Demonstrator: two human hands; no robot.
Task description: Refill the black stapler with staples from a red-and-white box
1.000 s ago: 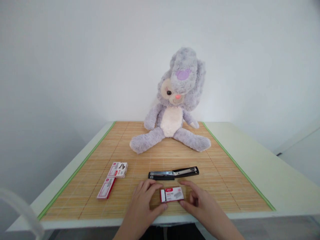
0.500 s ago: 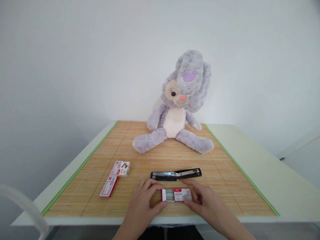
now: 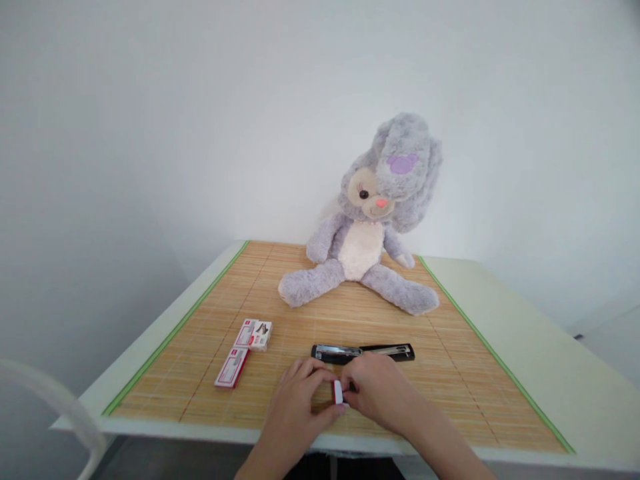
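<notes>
Pale wall [image 3: 200,120] filled the upper frame behind my white desk [image 3: 505,313], where a plush rabbit [image 3: 361,250] sat on a bamboo mat [image 3: 310,320]. At bottom centre, my left hand [image 3: 295,403] gripped the near-white end of a small staple box [image 3: 338,392] between thumb and forefinger. My right hand [image 3: 377,390] was bent over the rest of it, fingers curled; I couldn't tell what they pinched. Just above lay an unfolded black stapler [image 3: 340,354], and more red-and-white boxes [image 3: 232,368] lay at lower left.
</notes>
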